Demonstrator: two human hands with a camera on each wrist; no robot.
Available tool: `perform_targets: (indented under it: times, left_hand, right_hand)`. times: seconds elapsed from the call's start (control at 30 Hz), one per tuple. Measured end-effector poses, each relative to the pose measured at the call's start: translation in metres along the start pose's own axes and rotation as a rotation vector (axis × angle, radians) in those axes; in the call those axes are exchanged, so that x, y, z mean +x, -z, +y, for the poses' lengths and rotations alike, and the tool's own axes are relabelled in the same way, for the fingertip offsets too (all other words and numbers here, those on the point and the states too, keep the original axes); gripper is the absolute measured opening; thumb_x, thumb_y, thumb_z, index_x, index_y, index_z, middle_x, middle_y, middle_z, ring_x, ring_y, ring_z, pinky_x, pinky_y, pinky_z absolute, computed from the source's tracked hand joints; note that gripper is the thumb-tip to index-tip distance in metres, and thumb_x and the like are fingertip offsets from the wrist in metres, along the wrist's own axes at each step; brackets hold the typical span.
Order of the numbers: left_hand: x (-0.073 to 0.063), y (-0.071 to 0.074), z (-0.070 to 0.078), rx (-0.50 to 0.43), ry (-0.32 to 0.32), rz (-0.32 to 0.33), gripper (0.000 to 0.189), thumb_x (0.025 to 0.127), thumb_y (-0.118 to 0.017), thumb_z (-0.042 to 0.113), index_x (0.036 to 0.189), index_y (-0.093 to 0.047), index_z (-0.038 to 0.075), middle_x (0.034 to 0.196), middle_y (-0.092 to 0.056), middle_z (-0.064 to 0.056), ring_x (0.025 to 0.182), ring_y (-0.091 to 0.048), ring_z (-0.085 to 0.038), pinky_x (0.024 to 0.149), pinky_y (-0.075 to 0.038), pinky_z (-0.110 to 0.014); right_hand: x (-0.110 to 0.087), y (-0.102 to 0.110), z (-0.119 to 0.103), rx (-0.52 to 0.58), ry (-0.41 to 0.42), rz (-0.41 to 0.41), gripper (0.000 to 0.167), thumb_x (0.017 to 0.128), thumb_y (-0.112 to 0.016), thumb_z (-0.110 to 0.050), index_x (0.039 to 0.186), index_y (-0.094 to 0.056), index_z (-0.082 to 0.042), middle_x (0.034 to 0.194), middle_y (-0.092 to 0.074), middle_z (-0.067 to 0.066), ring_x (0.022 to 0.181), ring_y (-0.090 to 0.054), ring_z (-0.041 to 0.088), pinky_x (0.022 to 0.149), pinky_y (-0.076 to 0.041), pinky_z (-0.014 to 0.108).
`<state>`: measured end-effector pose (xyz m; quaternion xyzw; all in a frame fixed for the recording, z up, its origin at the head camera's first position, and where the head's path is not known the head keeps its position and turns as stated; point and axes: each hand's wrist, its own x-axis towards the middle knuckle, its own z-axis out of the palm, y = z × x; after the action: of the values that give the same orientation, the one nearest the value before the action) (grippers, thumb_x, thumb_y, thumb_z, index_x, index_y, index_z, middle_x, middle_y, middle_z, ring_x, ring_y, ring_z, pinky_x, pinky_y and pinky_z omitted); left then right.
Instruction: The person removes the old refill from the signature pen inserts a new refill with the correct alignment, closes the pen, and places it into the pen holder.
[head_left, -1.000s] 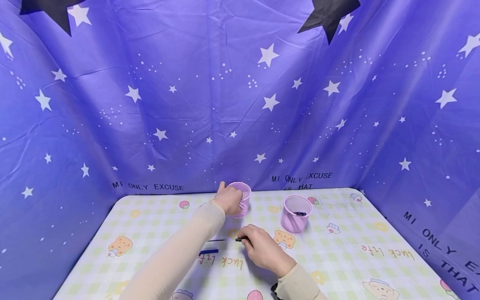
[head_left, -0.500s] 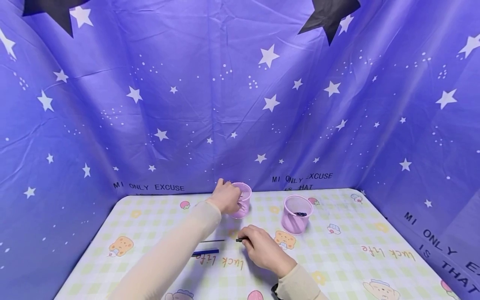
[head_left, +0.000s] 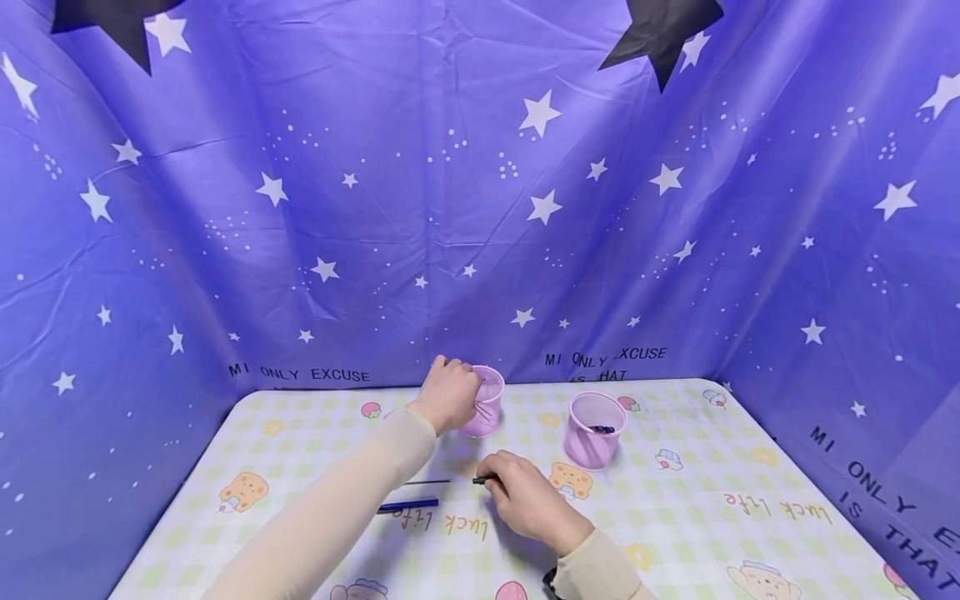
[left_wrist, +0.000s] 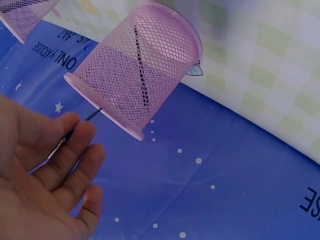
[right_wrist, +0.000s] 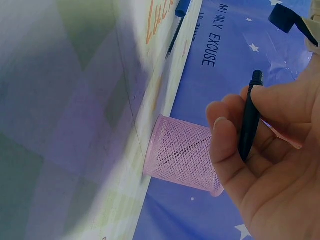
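At the rim of the pink mesh pen holder [head_left: 489,408] near the table's back edge, my left hand [head_left: 448,393] pinches a thin dark rod [left_wrist: 92,115] between thumb and fingers. The rod's end reaches the holder's rim in the left wrist view. Through the mesh shows another thin dark stick [left_wrist: 142,70] leaning inside. My right hand [head_left: 528,500], low over the table's middle, holds a short black pen barrel [right_wrist: 249,117] with a ribbed end. Left of it lie a thin dark refill-like stick [head_left: 429,482] and a blue pen piece [head_left: 412,504], partly hidden by my left sleeve.
A second pink mesh holder [head_left: 583,450] stands to the right with small dark pieces [head_left: 602,429] in it. A checked cloth covers the table [head_left: 675,517]. Behind and at the sides hangs a blue star-printed curtain [head_left: 420,208].
My left hand has drawn slightly up and left at the holder's rim. The left forearm has shifted left, showing more of the blue pen piece. My right hand stays still.
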<state>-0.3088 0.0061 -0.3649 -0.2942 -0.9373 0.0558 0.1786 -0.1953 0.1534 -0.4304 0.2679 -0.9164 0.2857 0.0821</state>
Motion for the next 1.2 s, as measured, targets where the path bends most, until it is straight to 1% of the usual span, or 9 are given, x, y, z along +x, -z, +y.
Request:
perform_targets:
  times: [0.17,0.27,0.53,0.67,0.8,0.97,1.07,1.2]
  left_hand:
    - [-0.005,0.002,-0.001,-0.004,0.001,0.037,0.01,0.075,-0.068,0.017,0.084,-0.069,0.012,0.085,-0.063,-0.002,0.082,-0.057,-0.021,0.076,-0.04,-0.036]
    - [-0.008,0.002,-0.001,-0.018,0.0,0.075,0.008,0.075,-0.066,0.016,0.082,-0.069,0.012,0.083,-0.062,-0.002,0.079,-0.056,-0.021,0.073,-0.042,-0.035]
    - [-0.016,0.002,-0.002,-0.106,0.009,0.154,0.01,0.078,-0.061,0.015,0.081,-0.069,0.011,0.08,-0.058,-0.002,0.076,-0.055,-0.022,0.07,-0.042,-0.035]
    - [-0.021,0.003,-0.002,-0.152,0.009,0.192,0.011,0.079,-0.059,0.013,0.082,-0.07,0.01,0.078,-0.058,-0.003,0.075,-0.055,-0.022,0.07,-0.044,-0.036]
    - [-0.025,0.003,-0.001,-0.197,0.013,0.23,0.01,0.079,-0.059,0.01,0.079,-0.069,0.009,0.077,-0.058,-0.003,0.075,-0.055,-0.023,0.073,-0.046,-0.038]
    - [-0.029,0.003,0.0,-0.254,0.015,0.29,0.012,0.077,-0.058,0.006,0.077,-0.07,0.01,0.076,-0.059,-0.003,0.073,-0.057,-0.024,0.072,-0.047,-0.038]
    - [-0.032,0.004,0.0,-0.286,0.015,0.305,0.015,0.077,-0.058,0.005,0.08,-0.072,0.009,0.075,-0.059,-0.004,0.073,-0.058,-0.025,0.071,-0.048,-0.038]
    - [-0.036,0.004,0.001,-0.325,0.018,0.308,0.019,0.076,-0.057,0.004,0.083,-0.074,0.009,0.075,-0.059,-0.003,0.071,-0.057,-0.024,0.069,-0.047,-0.037]
  right_hand:
    - [0.0,-0.001,0.001,-0.006,0.002,0.006,0.017,0.089,-0.058,0.001,0.097,-0.065,-0.012,0.093,-0.062,-0.004,0.088,-0.058,0.006,0.083,-0.05,0.032]
    - [0.0,-0.002,0.001,-0.01,0.004,0.007,0.017,0.089,-0.059,0.001,0.097,-0.065,-0.012,0.093,-0.062,-0.005,0.088,-0.058,0.006,0.083,-0.05,0.032]
    - [0.0,-0.002,0.001,-0.005,0.007,0.012,0.018,0.089,-0.058,0.001,0.098,-0.065,-0.012,0.094,-0.063,-0.004,0.087,-0.058,0.006,0.081,-0.05,0.031]
    - [0.0,-0.002,0.0,-0.006,0.01,0.012,0.017,0.089,-0.058,0.0,0.099,-0.066,-0.011,0.094,-0.063,-0.004,0.088,-0.058,0.006,0.083,-0.05,0.031]
    - [0.0,-0.002,0.0,-0.01,0.008,0.013,0.016,0.089,-0.059,-0.001,0.099,-0.066,-0.012,0.094,-0.063,-0.004,0.089,-0.058,0.007,0.083,-0.05,0.031]
    - [0.0,-0.002,0.0,-0.013,0.007,0.015,0.016,0.089,-0.059,-0.001,0.098,-0.066,-0.012,0.093,-0.062,-0.005,0.088,-0.058,0.006,0.082,-0.05,0.031]
    - [-0.001,-0.001,0.0,-0.013,0.005,0.016,0.016,0.089,-0.059,0.0,0.098,-0.065,-0.012,0.093,-0.062,-0.006,0.087,-0.058,0.006,0.081,-0.05,0.031]
    - [-0.001,-0.001,0.0,-0.014,0.001,0.017,0.016,0.089,-0.059,0.0,0.097,-0.065,-0.012,0.091,-0.061,-0.007,0.086,-0.057,0.006,0.08,-0.05,0.031]
